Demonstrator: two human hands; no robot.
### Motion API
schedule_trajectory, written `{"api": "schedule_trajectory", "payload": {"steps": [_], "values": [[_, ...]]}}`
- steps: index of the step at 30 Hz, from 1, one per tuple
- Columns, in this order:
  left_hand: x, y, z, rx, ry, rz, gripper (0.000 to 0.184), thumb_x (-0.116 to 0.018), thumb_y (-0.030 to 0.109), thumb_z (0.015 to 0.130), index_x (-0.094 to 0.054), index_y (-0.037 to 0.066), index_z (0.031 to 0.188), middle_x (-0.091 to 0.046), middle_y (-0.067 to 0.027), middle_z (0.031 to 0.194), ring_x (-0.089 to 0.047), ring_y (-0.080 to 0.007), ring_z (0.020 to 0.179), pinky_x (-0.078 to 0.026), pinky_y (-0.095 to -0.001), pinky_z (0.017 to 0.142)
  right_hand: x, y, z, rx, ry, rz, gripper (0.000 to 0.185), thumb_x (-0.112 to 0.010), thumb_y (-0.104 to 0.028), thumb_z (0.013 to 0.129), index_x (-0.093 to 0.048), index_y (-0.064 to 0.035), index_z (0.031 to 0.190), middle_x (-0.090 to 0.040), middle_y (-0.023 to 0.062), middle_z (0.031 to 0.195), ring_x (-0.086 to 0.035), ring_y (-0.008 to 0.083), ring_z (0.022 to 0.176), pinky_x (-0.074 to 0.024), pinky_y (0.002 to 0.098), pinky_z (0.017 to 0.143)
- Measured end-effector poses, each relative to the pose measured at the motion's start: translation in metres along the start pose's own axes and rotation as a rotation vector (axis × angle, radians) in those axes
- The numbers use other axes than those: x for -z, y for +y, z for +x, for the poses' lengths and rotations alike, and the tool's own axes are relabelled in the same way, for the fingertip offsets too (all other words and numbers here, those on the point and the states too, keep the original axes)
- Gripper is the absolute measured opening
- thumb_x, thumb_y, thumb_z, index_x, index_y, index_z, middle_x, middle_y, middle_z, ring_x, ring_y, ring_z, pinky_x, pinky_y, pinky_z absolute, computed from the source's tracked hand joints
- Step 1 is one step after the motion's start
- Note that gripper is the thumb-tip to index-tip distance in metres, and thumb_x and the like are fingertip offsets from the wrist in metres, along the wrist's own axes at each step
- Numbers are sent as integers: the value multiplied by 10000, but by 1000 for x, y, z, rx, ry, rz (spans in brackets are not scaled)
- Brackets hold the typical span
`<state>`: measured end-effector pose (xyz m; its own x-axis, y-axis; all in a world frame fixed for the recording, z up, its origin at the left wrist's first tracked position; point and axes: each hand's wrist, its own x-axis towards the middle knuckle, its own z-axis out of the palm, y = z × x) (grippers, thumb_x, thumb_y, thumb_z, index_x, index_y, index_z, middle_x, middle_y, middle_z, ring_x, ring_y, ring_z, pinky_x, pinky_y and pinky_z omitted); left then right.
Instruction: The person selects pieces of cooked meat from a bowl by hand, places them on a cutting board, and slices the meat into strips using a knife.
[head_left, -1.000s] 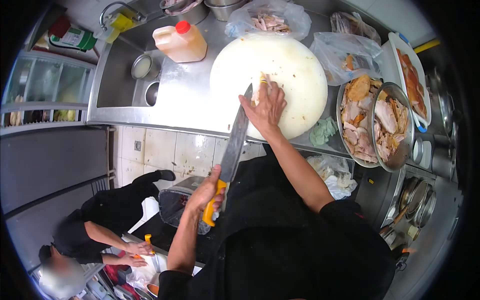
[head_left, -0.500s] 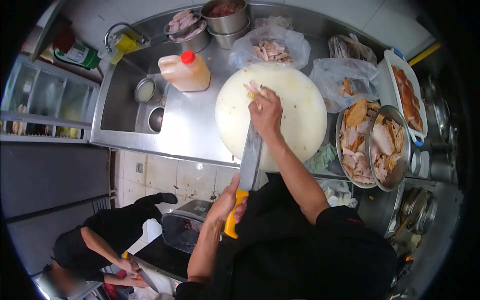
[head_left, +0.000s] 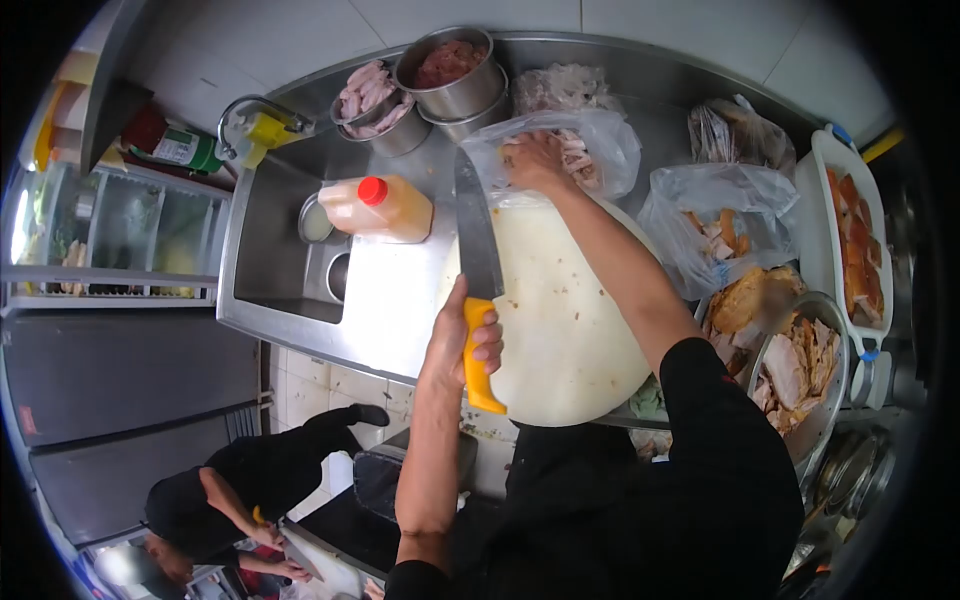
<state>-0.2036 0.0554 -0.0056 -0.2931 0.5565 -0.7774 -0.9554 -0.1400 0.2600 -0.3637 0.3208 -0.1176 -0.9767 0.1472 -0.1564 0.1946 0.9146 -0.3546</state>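
Note:
My left hand (head_left: 467, 340) is closed around the yellow handle of a large knife (head_left: 480, 240), whose broad blade points away from me over the left part of the round white cutting board (head_left: 570, 330). My right hand (head_left: 537, 160) reaches across the board into the mouth of a clear plastic bag (head_left: 615, 150). Pale meat strips (head_left: 577, 160) lie in that bag beside my fingers. The fingertips are partly hidden, so whether they grip anything is unclear. Small scraps dot the board.
A jug with a red cap (head_left: 380, 207) stands beside the sink (head_left: 275, 215). Metal pots of meat (head_left: 450, 75) are at the back. To the right are another bag (head_left: 720, 220), a bowl of cooked meat (head_left: 800, 370) and a white tray (head_left: 825, 190). A co-worker (head_left: 250, 485) cuts at lower left.
My right hand has moved from the board, where it had meat scraps at the blade tip, into the plastic bag. The knife has been lifted and shifted away from me and slightly left.

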Motion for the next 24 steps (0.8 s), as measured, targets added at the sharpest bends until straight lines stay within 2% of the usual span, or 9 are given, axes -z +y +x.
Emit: {"api": "schedule_trajectory", "payload": {"steps": [6, 8, 10, 11, 13, 15, 18, 21, 24], "values": [[2, -28, -30, -102, 166, 80, 671, -395, 726, 962, -507, 115, 709, -404, 25, 480, -390, -129, 316, -370, -307, 302, -18, -15, -6, 18, 390, 59, 465, -654, -374, 850, -664, -167, 1267, -551, 110, 1402, -435, 340, 1353, -335, 580, 1107], [2, -39, -47, -97, 265, 157, 668, -408, 738, 951, -491, 120, 710, -386, 26, 475, -374, -127, 313, -359, -296, 303, -3, -8, 0, -6, 367, 254, 334, -690, -268, 811, -718, -120, 1109, -667, 133, 1213, -584, 333, 1190, -441, 525, 1021], [5, -58, -65, -64, 343, 227, 666, -415, 747, 944, -483, 130, 701, -374, 22, 463, -361, -124, 311, -344, -278, 304, -8, -23, -14, -175, 656, 709, 69, -713, -93, 706, -723, -88, 775, -693, 176, 881, -656, 335, 966, -505, 482, 828], [8, -66, -73, -66, 367, 246, 666, -415, 744, 945, -492, 135, 687, -381, 16, 452, -367, -124, 310, -338, -268, 304, -3, -31, -30, -82, 844, 655, 97, -700, -46, 683, -711, -78, 774, -673, 179, 842, -640, 355, 900, -500, 484, 809], [6, -89, -88, -131, 505, 410, 675, -413, 760, 937, -480, 137, 685, -374, 15, 451, -351, -119, 314, -312, -257, 314, 33, -54, -98, 5, 1013, 752, 134, -741, -65, 712, -689, -46, 834, -642, 173, 959, -602, 373, 952, -483, 474, 860], [14, -105, -103, -147, 569, 541, 690, -405, 779, 927, -467, 135, 689, -366, 16, 457, -344, -115, 322, -301, -257, 323, 76, -64, -177, 39, 862, 816, 185, -751, -97, 768, -686, -27, 926, -632, 155, 1051, -594, 353, 1023, -476, 456, 910], [38, -117, -113, -144, 566, 619, 704, -391, 794, 921, -457, 125, 710, -367, 15, 472, -345, -120, 329, -314, -266, 329, 111, -54, -266, 128, 892, 766, 234, -744, -112, 815, -681, -15, 1019, -630, 147, 1067, -594, 344, 1060, -478, 437, 944], [52, -136, -126, -183, 575, 719, 701, -388, 780, 931, -464, 109, 744, -369, -1, 481, -360, -140, 336, -323, -283, 330, 138, 7, -362, 124, 1040, 470, 313, -776, -116, 806, -700, -83, 1107, -634, 139, 1152, -587, 321, 1122, -470, 423, 993], [80, -138, -133, -224, 562, 738, 699, -379, 746, 958, -466, 81, 762, -385, -32, 489, -385, -169, 335, -340, -315, 318, 167, 72, -468, -186, 829, 34, 469, -790, -89, 713, -686, -90, 1170, -636, 142, 1203, -563, 339, 1159, -444, 434, 1042]]}}
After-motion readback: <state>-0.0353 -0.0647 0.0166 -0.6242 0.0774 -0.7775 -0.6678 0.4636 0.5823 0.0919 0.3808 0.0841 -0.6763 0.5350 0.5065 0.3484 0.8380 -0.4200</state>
